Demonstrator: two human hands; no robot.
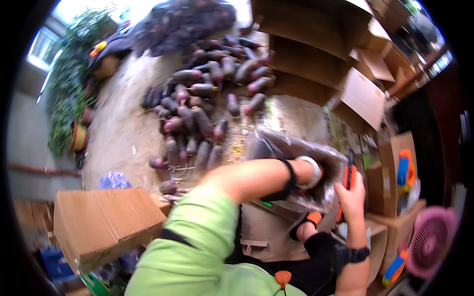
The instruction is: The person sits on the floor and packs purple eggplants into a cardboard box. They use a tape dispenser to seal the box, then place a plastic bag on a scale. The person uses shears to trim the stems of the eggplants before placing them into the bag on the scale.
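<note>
My left arm, in a light green sleeve with a white wristband, reaches across to the right. My left hand (pixel 318 180) is inside an open container lined with clear plastic (pixel 296 144); its fingers are hidden, so its hold cannot be told. Just right of the container's rim, my right hand (pixel 351 190) grips a red-and-black handheld tool (pixel 349 177), which points away from me. Its exact kind is blurred. Beyond my left arm, many dark purple root vegetables (pixel 202 122) lie heaped on the floor, some with thin root tails.
Open cardboard boxes (pixel 303 48) are stacked at the upper right. A closed-looking cardboard box (pixel 107 218) stands at the lower left. A pink fan (pixel 431 240) is at the right. Potted plants (pixel 79 137) line the left wall. A dark plastic bag of vegetables (pixel 185 22) lies at the back.
</note>
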